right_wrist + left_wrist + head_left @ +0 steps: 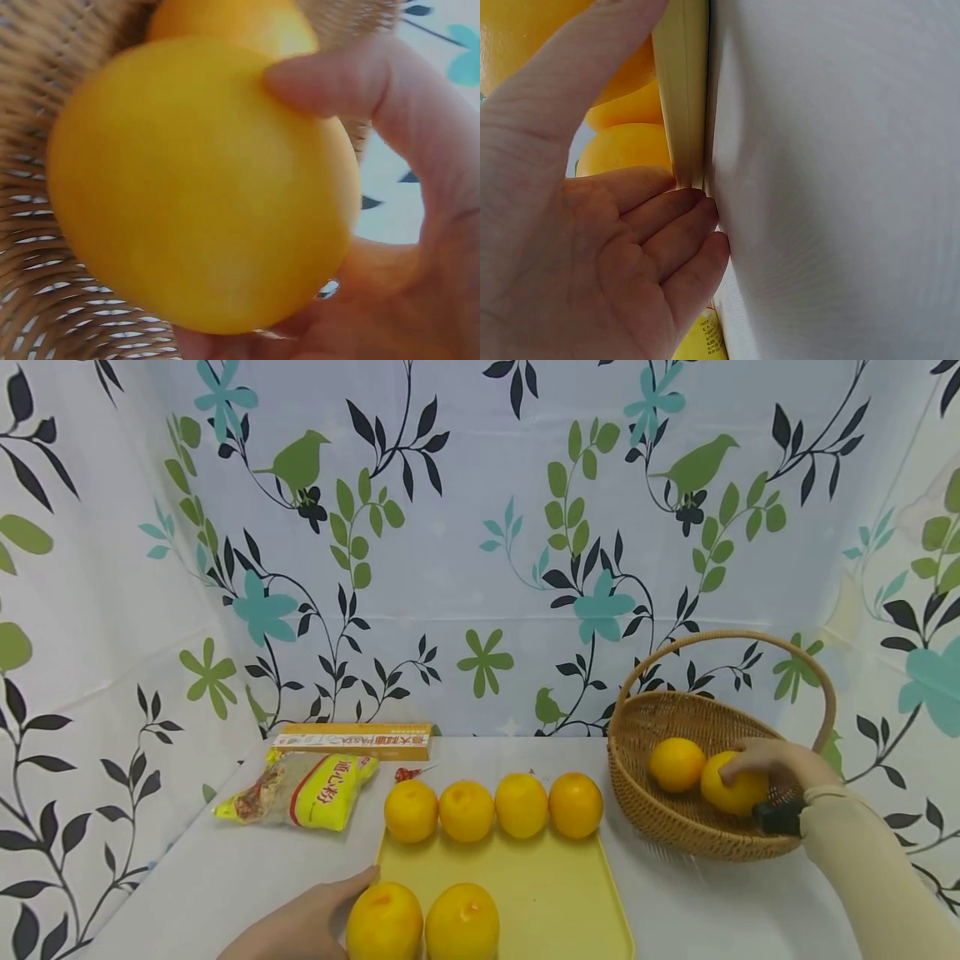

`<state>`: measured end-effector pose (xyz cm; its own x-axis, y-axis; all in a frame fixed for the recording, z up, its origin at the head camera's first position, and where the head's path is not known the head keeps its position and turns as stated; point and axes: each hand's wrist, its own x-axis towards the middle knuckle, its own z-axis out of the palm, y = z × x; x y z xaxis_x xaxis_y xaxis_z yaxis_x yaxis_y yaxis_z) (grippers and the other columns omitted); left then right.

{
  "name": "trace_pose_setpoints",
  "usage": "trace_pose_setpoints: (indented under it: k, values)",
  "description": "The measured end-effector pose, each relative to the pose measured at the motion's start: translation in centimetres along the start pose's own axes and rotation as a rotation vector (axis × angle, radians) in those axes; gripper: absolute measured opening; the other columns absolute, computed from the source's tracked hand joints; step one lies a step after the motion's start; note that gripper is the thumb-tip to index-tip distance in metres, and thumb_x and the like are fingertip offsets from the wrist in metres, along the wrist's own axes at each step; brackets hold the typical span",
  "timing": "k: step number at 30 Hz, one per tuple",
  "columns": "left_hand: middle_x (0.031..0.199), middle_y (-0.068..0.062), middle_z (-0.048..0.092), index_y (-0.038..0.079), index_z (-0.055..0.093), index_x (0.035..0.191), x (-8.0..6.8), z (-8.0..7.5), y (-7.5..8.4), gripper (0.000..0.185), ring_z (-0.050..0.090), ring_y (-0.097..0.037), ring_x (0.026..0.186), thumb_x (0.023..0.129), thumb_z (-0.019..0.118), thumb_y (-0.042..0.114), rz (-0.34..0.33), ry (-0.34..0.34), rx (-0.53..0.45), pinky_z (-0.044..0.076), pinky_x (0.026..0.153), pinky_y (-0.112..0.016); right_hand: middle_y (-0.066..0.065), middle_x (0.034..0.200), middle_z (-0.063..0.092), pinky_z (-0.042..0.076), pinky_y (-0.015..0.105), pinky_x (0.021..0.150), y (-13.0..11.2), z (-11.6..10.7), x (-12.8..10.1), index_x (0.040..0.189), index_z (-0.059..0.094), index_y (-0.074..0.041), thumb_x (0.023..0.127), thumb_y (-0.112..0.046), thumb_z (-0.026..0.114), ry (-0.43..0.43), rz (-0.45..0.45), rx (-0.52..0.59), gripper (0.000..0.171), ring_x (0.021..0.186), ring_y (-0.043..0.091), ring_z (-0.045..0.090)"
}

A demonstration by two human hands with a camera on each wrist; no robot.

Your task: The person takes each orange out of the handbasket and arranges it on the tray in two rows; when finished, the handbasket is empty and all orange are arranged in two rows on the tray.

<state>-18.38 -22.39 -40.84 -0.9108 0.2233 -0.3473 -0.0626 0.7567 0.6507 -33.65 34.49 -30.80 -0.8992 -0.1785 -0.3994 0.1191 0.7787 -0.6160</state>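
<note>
A yellow tray point(540, 893) lies on the white table with several oranges on it: a back row point(493, 807) and two at the front point(385, 922). My left hand point(300, 920) rests flat against the tray's left edge point(681, 90), fingers straight, beside the front-left orange. At the right a wicker basket point(675, 827) holds two oranges. My right hand point(772, 764) grips the nearer orange point(738, 793) inside the basket; in the right wrist view its fingers point(337, 82) curl round the orange point(202, 180). The other orange point(677, 764) lies beside it.
A bag of pasta point(300, 789) and a long yellow box point(352, 742) lie at the back left of the table. A small red wrapped item point(408, 773) sits behind the tray. Patterned cloth walls close the back and sides.
</note>
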Motion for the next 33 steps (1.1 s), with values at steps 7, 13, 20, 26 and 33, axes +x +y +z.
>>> trace_pose_setpoints:
  k: [7,13,20,26,33]
  values:
    - [0.115,-0.006,0.038,0.021,0.031,0.122,0.1,-0.1,0.1,0.093,0.033,-0.035,0.099,0.041,0.068,0.048,-0.012,0.001,0.001,0.025,0.068,-0.061,0.020,0.099,0.037,0.041,0.034,0.062,-0.9,-0.9,-1.0,0.118,0.022,0.000,0.070,-0.027,0.056,0.096,-0.184,-0.004,0.065,0.081,0.028,0.040]
    - [0.115,-0.005,0.039,0.022,0.031,0.121,0.0,-0.1,0.1,0.092,0.034,-0.035,0.099,0.041,0.068,0.048,0.002,-0.001,-0.001,0.025,0.069,-0.060,0.019,0.097,0.039,0.039,0.035,0.062,-2.0,-0.4,-2.5,0.116,0.023,0.000,0.068,-0.033,0.058,0.314,-0.348,-0.074,0.067,0.080,0.029,0.041]
    - [0.115,-0.001,0.039,0.025,0.030,0.121,0.0,0.0,0.1,0.091,0.034,-0.033,0.101,0.042,0.068,0.049,0.031,-0.014,0.000,0.023,0.070,-0.061,0.016,0.104,0.034,0.040,0.038,0.059,-2.5,1.1,-4.0,0.115,0.026,-0.006,0.069,-0.033,0.058,0.561,-0.445,0.010,0.063,0.082,0.028,0.038]
    - [0.115,-0.002,0.039,0.023,0.030,0.122,-0.1,0.1,0.1,0.093,0.034,-0.033,0.100,0.041,0.067,0.050,0.011,-0.001,0.009,0.023,0.070,-0.061,0.014,0.103,0.040,0.040,0.037,0.057,-5.3,4.0,-6.9,0.118,0.032,-0.013,0.069,-0.033,0.058,0.630,-0.494,-0.031,0.059,0.081,0.028,0.039]
    - [0.114,-0.005,0.039,0.024,0.031,0.121,0.0,-0.2,0.1,0.092,0.034,-0.035,0.099,0.040,0.070,0.045,-0.005,-0.011,-0.030,0.026,0.067,-0.060,0.005,0.100,0.043,0.043,0.032,0.059,-7.5,8.3,-8.2,0.113,0.036,-0.012,0.070,-0.016,0.060,0.614,-0.669,0.084,0.050,0.076,0.019,0.044]
